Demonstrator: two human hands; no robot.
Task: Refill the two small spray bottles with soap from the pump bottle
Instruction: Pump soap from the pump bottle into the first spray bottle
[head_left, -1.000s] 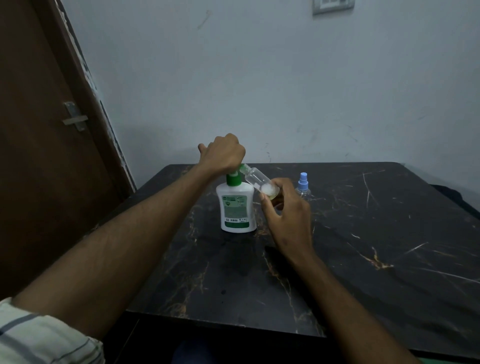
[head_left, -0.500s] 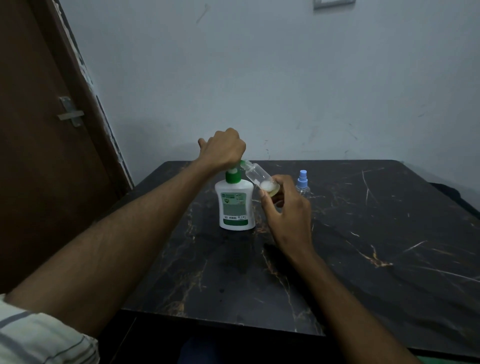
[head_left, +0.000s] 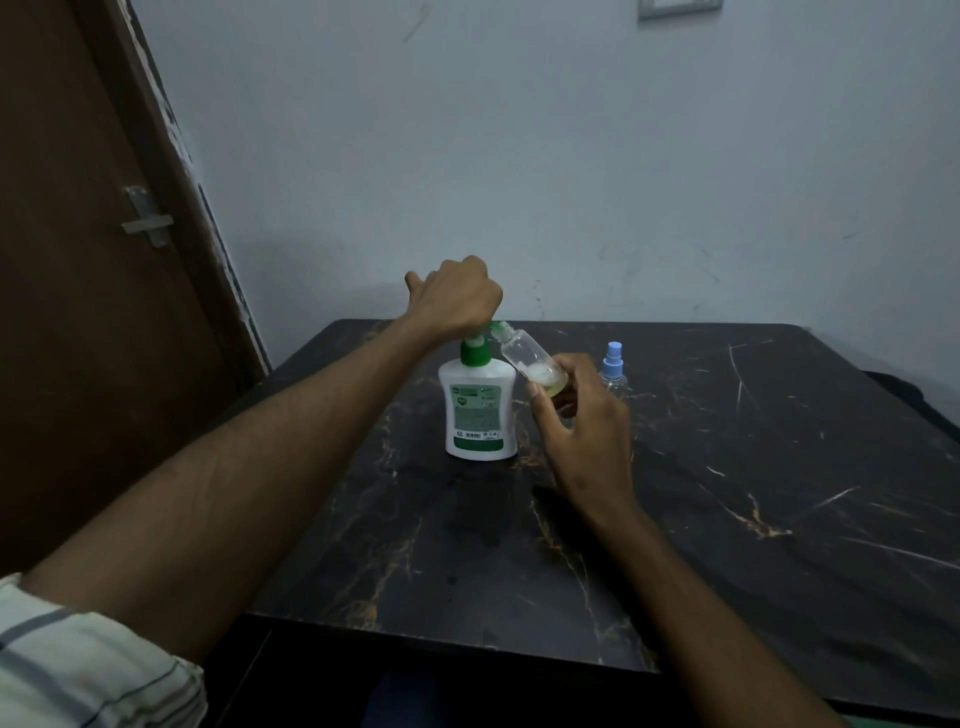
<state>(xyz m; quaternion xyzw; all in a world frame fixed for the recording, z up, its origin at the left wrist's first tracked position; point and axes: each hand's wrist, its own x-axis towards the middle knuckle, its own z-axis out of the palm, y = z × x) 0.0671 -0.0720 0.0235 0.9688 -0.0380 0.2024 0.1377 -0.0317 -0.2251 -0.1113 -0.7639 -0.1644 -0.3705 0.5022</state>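
Note:
A white pump bottle (head_left: 479, 415) with a green collar and label stands on the black marble table (head_left: 727, 493). My left hand (head_left: 454, 299) is curled over its pump head, which is mostly hidden. My right hand (head_left: 582, 431) holds a small clear spray bottle (head_left: 527, 361) by its base, tilted, with its open neck against the green nozzle. A little yellowish soap and foam lies in its lower end. A second small spray bottle (head_left: 613, 366) with a blue spray cap stands upright just behind my right hand.
A brown door (head_left: 93, 260) with a metal latch stands at the left, next to the table's left edge. A pale wall (head_left: 571, 156) runs behind the table. The table's front edge is near my body.
The pump head has risen a little, showing more of the white stem above the green collar. Both hands and the tilted bottle have stayed in place.

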